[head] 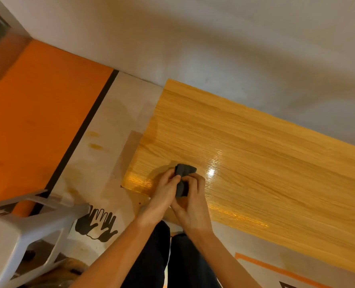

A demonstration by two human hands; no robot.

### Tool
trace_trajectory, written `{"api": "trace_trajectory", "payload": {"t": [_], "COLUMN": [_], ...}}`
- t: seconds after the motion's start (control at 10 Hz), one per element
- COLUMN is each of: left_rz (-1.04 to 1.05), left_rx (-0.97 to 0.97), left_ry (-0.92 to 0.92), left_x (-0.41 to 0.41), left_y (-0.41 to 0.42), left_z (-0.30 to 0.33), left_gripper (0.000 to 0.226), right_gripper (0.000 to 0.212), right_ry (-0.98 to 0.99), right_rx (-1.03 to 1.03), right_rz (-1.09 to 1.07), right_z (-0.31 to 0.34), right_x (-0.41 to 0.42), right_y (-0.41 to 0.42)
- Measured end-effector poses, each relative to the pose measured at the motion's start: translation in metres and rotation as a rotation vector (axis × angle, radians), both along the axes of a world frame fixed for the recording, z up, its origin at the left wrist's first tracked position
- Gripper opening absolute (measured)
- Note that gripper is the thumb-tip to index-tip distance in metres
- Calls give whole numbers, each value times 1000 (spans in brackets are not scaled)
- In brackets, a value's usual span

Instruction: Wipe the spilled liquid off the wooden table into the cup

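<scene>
Above dark-trousered knees [151,256], beside a grey moulded plastic chair [16,235] and a black hand-outline decal [97,225]: squeezing a bunched dark grey cloth [183,175], with left hand [164,192] and right hand [191,200] both clenched around the soft wad, thumbs pressed in. Held at the near left corner of the wooden table [255,163], a glossy, straight-grained, honey-yellow top with hard glare spots just beside the cloth. No cup in sight; perhaps hidden beneath the hands, cannot tell. Likely hazards: dripping back onto the tabletop or the pale taped surface [114,163] if wrung off target; smearing a thin film over the slick finish instead of lifting it; overlooking wet patches, hard to tell from glare. Farther left, two yellowish blots [93,140] on that pale surface, then a matte orange panel [27,121] edged by a black strip [85,132]. Beyond, a plain white wall [214,38].
</scene>
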State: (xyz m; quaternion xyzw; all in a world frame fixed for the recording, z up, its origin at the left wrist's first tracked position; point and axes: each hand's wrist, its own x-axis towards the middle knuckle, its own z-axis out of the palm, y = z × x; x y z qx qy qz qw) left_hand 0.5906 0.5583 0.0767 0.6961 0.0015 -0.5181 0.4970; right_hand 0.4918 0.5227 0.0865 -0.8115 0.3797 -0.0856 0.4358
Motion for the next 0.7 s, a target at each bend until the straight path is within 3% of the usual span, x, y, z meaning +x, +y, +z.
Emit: {"api": "trace_trajectory", "payload": {"t": [0.2,0.3,0.4,0.5,0.7], "left_rz": [-173,-211,-295,-495,-602], "left_rx": [169,287,232,207,298], "left_ry": [-354,-650,-920,-972,-993], "left_x": [7,0,-14,-29,-38], "left_y": [-6,1,7,13,10], "left_z": [-22,-27,-27,-30,-29], "left_gripper": [37,50,40,39,49], "right_gripper": [64,65,60,57,43], "right_ry": [246,359,376,329,272], "right_rx": [-189,-200,-231,-220,-139], "right_rz": [210,307,339,377,318], "right_z": [-16,-15,-21,-22,-8], "right_x": [-13,-15,-15,-23,-75], "right_y": [1,-1,-8,-19,-49]}}
